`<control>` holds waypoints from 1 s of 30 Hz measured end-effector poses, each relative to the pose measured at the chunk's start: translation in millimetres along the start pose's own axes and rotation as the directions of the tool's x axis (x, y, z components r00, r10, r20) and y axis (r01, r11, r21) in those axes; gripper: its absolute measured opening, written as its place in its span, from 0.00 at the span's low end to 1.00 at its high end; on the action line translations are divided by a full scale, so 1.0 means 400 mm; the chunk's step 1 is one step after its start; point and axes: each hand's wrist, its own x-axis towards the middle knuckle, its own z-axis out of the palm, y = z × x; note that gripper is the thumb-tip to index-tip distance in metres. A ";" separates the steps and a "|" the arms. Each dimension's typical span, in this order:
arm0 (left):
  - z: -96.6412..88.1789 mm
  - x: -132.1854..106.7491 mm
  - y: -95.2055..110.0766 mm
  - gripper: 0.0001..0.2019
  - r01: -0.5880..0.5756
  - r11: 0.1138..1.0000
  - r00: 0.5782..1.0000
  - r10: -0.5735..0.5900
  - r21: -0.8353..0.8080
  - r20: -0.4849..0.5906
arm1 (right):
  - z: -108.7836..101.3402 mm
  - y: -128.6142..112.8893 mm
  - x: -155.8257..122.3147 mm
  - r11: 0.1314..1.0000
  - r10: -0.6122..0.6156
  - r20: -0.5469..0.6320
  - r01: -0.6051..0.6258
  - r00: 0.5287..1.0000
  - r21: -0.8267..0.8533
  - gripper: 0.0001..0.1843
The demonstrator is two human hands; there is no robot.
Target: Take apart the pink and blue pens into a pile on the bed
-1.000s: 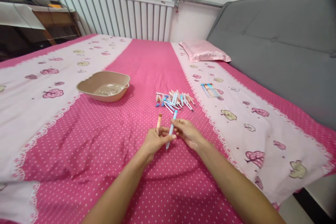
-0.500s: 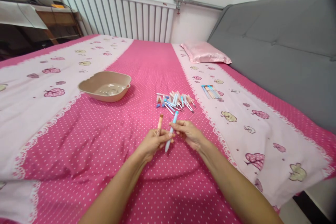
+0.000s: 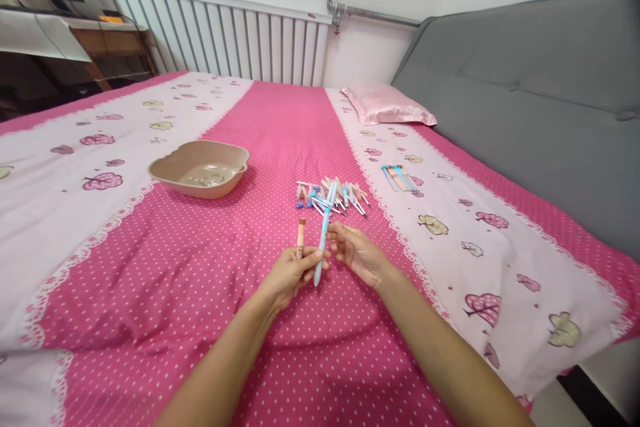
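Two pens are in my left hand (image 3: 293, 272), pinched between thumb and fingers. One is a peach pen (image 3: 301, 237) with a brown end, standing nearly upright. The other, a light blue pen (image 3: 323, 240) with a turquoise upper end, leans slightly right across my fingertips. My right hand (image 3: 356, 255) is just right of the blue pen, its fingers loosely apart and the fingertips close to the barrel; whether they touch it I cannot tell. Beyond both hands lies a pile of pen parts (image 3: 345, 195), with white, pink and blue pieces.
A beige plastic basin (image 3: 200, 190) with small pale pieces inside stands to the left on the pink bedspread (image 3: 280, 120). A row of pens (image 3: 399, 178) lies to the right. Farther back are a pink pillow (image 3: 387, 105), a grey headboard (image 3: 530, 60) and a white radiator (image 3: 225, 40).
My right fingers have loosened from the blue pen and spread slightly. The blue pen has tilted a little more upright in my left hand. The view has shifted slightly.
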 end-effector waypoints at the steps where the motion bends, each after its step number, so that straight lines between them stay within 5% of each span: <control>1: 0.005 -0.001 0.000 0.14 0.003 1.000 1.000 -0.003 0.006 -0.009 | 0.006 0.001 -0.003 1.000 -0.020 0.009 0.020 1.000 -0.020 0.15; 9: 0.031 -0.007 0.004 0.12 0.041 0.999 0.999 -0.042 -0.025 -0.020 | -0.001 0.004 -0.003 0.997 -0.008 -0.096 0.001 0.995 -0.072 0.15; 15: 0.017 -0.009 0.021 0.09 0.234 0.957 0.971 -0.224 -0.169 0.078 | -0.026 -0.029 -0.007 0.993 0.102 0.131 -0.109 0.986 0.047 0.18; 19: 0.016 -0.014 0.033 0.10 0.292 0.926 0.956 -0.276 -0.238 0.101 | -0.023 -0.040 -0.010 0.987 0.087 0.176 -0.109 0.981 0.119 0.19; 27: 0.017 -0.012 0.031 0.12 0.268 0.946 0.963 -0.258 -0.180 0.077 | -0.038 -0.037 0.019 0.965 -0.018 -0.091 0.041 0.996 0.260 0.13; 30: 0.015 -0.011 0.034 0.12 0.251 0.949 0.968 -0.247 -0.190 0.042 | -0.043 -0.036 0.019 0.945 0.056 -0.077 -0.028 0.995 0.327 0.10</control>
